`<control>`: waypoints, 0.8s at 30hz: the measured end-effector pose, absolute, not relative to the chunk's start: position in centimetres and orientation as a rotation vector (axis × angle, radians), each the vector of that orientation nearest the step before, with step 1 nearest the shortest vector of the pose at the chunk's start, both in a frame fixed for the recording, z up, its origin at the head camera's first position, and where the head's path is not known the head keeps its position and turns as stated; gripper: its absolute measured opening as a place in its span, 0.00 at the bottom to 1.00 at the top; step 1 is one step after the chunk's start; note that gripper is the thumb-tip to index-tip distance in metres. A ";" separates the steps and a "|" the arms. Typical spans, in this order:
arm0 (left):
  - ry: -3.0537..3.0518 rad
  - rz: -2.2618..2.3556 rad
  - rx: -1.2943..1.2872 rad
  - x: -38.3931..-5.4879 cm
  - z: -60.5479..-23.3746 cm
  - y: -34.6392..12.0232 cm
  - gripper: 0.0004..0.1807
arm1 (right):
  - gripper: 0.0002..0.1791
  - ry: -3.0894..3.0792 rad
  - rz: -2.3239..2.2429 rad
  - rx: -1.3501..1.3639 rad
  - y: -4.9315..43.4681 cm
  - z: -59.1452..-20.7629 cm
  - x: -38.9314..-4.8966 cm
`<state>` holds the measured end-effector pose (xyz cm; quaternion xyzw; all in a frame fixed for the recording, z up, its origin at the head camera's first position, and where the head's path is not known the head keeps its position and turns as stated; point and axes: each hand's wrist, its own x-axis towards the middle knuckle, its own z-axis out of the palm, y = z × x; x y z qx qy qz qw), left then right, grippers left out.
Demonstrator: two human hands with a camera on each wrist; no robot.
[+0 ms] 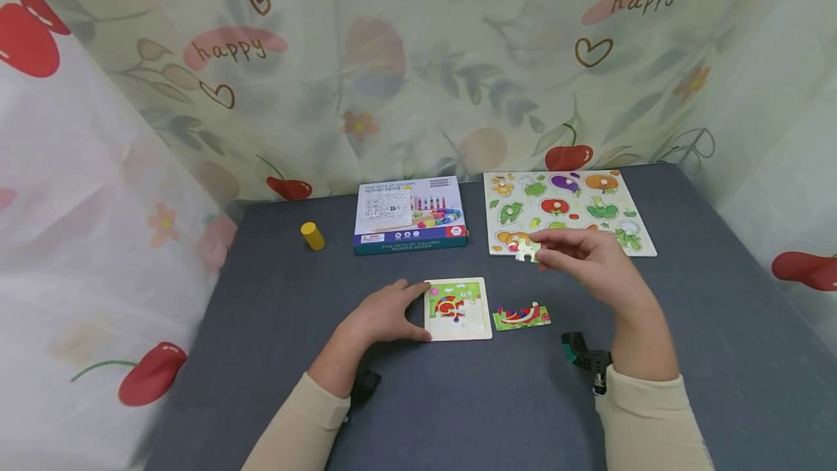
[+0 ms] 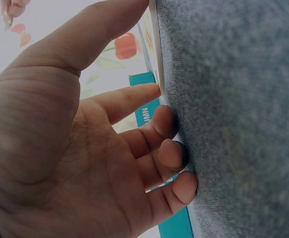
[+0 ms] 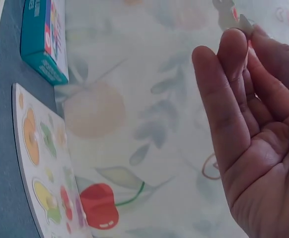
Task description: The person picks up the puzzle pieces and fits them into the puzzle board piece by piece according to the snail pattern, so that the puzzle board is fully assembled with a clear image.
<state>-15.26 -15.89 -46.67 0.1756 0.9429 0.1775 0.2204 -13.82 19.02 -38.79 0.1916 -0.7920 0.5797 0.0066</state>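
"What's over on the far left?"

"A yellow cylinder [image 1: 312, 236], by itself on the dark table [image 1: 490, 398]. It looks put aside, out of the way of both arms."

"And the left hand [image 1: 382, 313]?"

"Thumb and forefinger are spread well apart, each touching the wooden tray [image 1: 485, 311] along its left edge. They aren't clamped round it; the hand seems to be steadying it, so it can't skid."

"Behind that?"

"A flat box [image 1: 410, 215], pushed towards the back, I'd guess so it doesn't crowd the hands. The tray lies nearer the person, picture partly filled: green along the top, red and yellow at left, bare white below."

"Then those colourful bits?"

"Loose pieces [image 1: 521, 317], just beside the tray's right edge and overlapping. That's probably for an easy reach."

"So what's up in the air?"

"One puzzle piece [image 1: 527, 249]. The right hand [image 1: 591, 264] has it pinched between thumb and fingertips, well above the table, in front of the vegetable board [image 1: 624, 202]. A fingertip hold like that leaves most of the piece uncovered, perhaps so it can be looked over. I can't make out its whole picture."
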 end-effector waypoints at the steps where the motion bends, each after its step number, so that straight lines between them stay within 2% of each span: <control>1: 2.608 0.489 0.487 -15.3 -46.7 -15.9 0.52 | 0.16 -2.463 1.827 0.616 18.9 -38.8 -13.8; 24: 2.613 0.482 0.482 -15.3 -46.8 -15.9 0.52 | 0.17 -2.671 1.909 0.726 14.2 -42.1 -15.5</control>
